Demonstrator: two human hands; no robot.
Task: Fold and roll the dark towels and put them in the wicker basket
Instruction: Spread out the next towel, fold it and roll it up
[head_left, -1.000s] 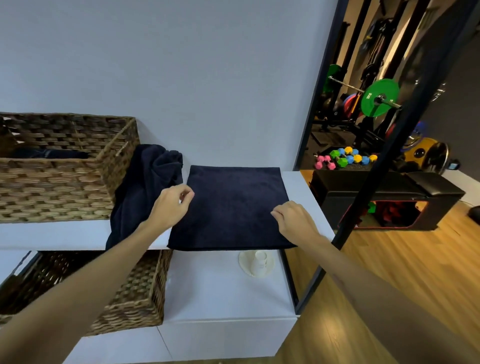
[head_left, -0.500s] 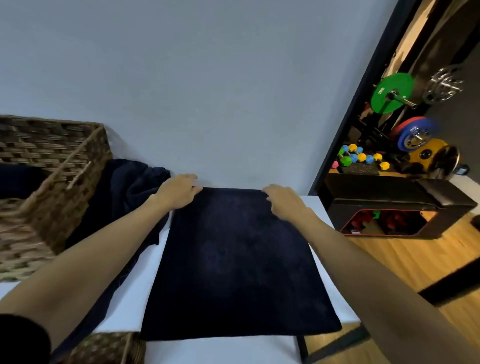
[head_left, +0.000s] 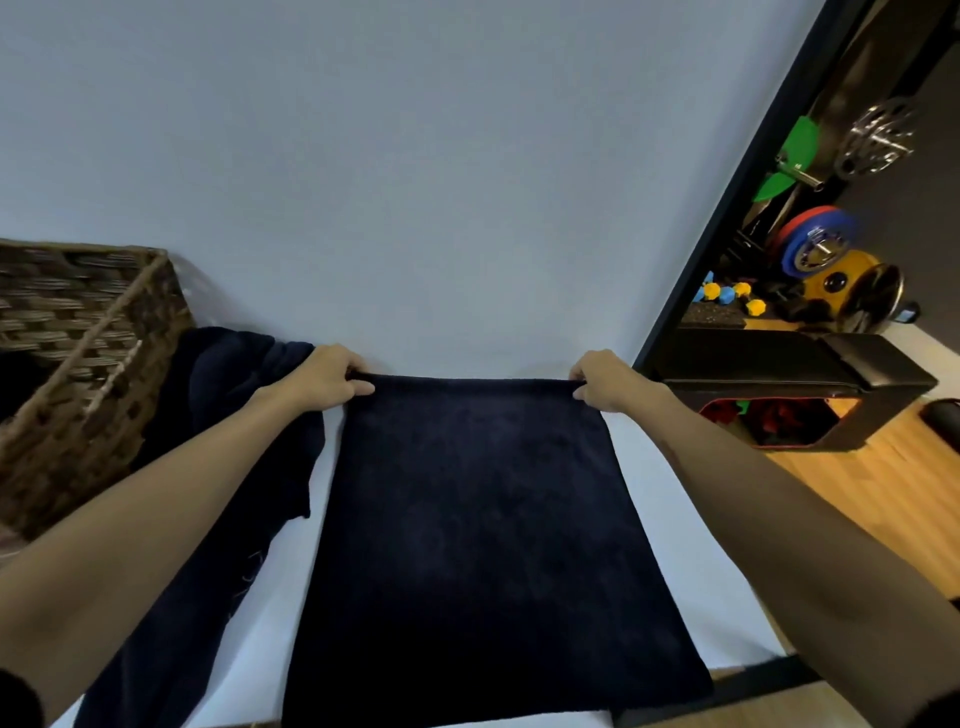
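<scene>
- Your left hand (head_left: 327, 379) and right hand (head_left: 602, 382) pinch the flat towel's (head_left: 478, 519) far corners.
- Rolling not begun; another towel (head_left: 234, 415) waits by the basket (head_left: 88, 332).

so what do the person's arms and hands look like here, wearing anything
Both forearms are bare from the frame edge to the wrist. The left hand and right hand have no gloves, and no rings, watch or bands show. The only clothing visible is a bit of dark sleeve at the bottom left corner, by the left upper arm, and a dark sliver at the right edge that may be the other sleeve.
</scene>
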